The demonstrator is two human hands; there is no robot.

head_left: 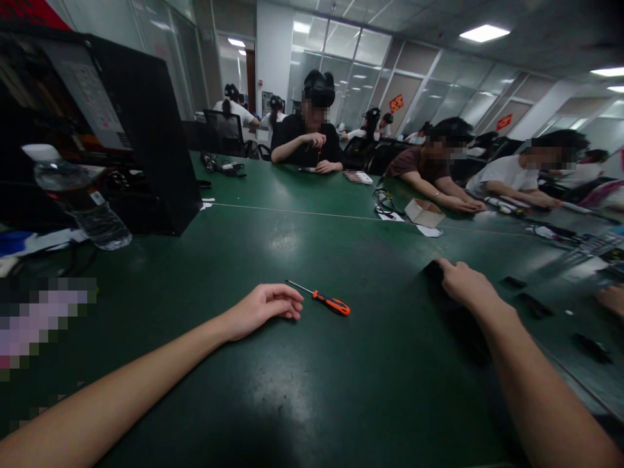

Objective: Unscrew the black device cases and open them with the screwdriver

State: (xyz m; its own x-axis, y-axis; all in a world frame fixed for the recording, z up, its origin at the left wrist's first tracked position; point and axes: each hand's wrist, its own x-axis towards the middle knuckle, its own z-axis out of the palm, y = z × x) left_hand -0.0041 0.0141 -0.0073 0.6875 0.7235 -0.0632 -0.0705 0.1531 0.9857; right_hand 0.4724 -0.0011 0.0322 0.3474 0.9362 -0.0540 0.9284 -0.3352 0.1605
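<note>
My left hand (270, 304) rests on the green table, holding nothing, its fingers loosely bent and a little apart. Just beyond its fingertips lies a screwdriver (332, 303) with an orange and black handle, its thin metal shaft pointing to the far left. Over on the right, my right hand (465, 283) is closed on a small black object (433, 273) at the tabletop. The hand covers part of that dark object, so its kind does not show.
A black computer case (141, 143) stands at the left, with a water bottle (80, 195) before it. Small black parts (533, 304) lie at the right. Farther off are an open cardboard box (424, 212) and cables (385, 203). Other people sit around the table.
</note>
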